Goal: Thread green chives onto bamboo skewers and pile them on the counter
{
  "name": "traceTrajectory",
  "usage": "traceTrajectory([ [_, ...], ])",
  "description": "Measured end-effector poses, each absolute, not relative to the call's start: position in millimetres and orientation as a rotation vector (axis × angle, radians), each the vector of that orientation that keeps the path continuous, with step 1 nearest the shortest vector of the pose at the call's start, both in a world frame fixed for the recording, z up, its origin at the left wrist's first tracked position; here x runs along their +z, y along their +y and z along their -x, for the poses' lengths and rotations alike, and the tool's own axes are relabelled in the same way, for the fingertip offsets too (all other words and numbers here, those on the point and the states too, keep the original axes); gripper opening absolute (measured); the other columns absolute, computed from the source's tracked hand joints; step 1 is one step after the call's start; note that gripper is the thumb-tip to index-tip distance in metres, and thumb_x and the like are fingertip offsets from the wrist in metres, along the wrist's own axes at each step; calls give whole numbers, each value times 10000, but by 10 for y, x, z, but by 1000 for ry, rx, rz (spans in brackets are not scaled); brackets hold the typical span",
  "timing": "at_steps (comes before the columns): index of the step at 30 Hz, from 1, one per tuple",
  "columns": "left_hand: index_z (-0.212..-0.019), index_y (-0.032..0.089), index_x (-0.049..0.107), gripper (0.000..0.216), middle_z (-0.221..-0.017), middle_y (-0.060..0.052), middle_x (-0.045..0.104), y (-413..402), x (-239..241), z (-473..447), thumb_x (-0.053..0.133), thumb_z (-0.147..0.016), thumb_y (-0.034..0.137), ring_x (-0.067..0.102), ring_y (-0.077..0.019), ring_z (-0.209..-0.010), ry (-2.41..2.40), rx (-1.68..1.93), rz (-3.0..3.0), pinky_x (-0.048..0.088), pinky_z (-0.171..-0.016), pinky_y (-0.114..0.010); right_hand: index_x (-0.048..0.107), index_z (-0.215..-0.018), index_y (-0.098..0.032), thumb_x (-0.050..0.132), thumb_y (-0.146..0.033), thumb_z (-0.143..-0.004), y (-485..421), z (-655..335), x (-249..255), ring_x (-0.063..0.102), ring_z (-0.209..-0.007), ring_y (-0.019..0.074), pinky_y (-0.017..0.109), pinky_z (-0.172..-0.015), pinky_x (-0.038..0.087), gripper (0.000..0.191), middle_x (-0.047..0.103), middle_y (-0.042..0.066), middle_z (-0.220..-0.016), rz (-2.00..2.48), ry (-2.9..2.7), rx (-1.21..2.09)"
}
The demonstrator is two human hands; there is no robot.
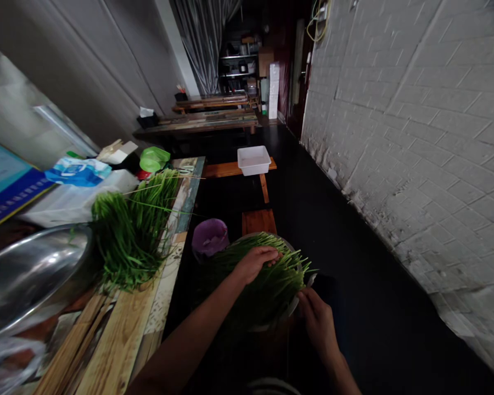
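Note:
A large heap of garlic chives [267, 285] lies in a round basin [293, 308], the pale stem ends pointing right past its rim. My left hand [255, 263] is over the heap with thumb and fingers pinched together near the stem ends. By the basin's right rim, my right hand [316, 314] also has its fingers closed, close to the stem tips. What either pinch holds is too small and dark to make out. A second pile of chives [138, 227] rests on the wooden table at the left.
On the patterned plank table [123, 329] stands a big steel bowl [37, 274], with a green bag [154, 159] farther back. A purple bin [209, 237] is beside the basin. Ahead, a white tub [254, 160] sits on an orange bench [222, 170]. A block wall [415, 137] runs along the right.

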State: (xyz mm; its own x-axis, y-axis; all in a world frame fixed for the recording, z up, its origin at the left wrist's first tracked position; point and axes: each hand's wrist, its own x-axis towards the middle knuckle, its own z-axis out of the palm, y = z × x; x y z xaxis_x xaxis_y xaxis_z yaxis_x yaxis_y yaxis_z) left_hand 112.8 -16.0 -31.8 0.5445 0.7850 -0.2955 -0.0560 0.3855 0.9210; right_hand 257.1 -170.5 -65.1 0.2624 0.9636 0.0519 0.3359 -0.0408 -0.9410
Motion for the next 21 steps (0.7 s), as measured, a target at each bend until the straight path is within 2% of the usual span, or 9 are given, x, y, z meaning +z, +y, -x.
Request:
traceTrajectory([
  [9, -714, 107, 679, 299, -652, -25, 575, -149, -384, -1153, 726, -636, 392, 443, -103, -619, 847, 646, -1046, 285, -586, -248, 554, -752, -180, 414, -381, -920, -1703, -2577, -610, 405, -474, 95, 192, -452, 324, 296, 430, -46, -543, 1560, -1268, 819],
  [21, -731, 106, 672, 312, -702, -34, 597, -142, -398, -1162, 734, -625, 393, 453, -102, -632, 860, 657, -1013, 291, -584, -239, 552, -737, -176, 425, -369, -913, -1696, -2583, -654, 394, -472, 86, 179, -446, 321, 291, 428, -50, -539, 1566, -1252, 827],
])
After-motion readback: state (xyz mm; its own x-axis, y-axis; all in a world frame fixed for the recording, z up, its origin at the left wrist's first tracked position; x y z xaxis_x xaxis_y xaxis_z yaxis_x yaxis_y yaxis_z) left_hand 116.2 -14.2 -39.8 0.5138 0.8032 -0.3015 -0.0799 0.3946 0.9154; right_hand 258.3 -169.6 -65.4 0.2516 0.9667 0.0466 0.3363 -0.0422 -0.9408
